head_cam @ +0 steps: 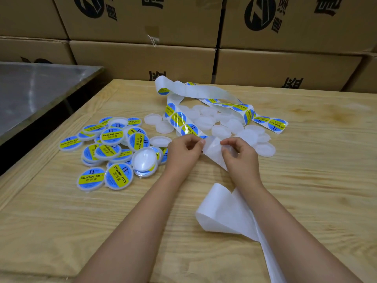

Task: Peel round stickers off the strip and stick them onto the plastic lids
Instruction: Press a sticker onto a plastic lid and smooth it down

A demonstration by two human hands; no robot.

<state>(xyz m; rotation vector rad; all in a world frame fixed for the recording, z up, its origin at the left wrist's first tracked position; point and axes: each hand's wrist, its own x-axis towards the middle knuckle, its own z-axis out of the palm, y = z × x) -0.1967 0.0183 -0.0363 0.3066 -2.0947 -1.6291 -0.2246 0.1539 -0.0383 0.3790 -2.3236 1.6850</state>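
On the wooden table (81, 221), cardboard boxes (142, 62) stacked behind | left grip (183, 149), right grip (238, 155): each pinching the strip (213, 149)

We see a person's left hand (183, 149) and right hand (239, 156), both bare, with forearms (142, 211) uncovered down to the picture's lower edge, and short, plain fingernails (202, 141).

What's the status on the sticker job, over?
Copy: left hand and right hand both pinch sticker strip. Piled left, labelled lids; beyond hands, bare lids. Strip drapes over them.
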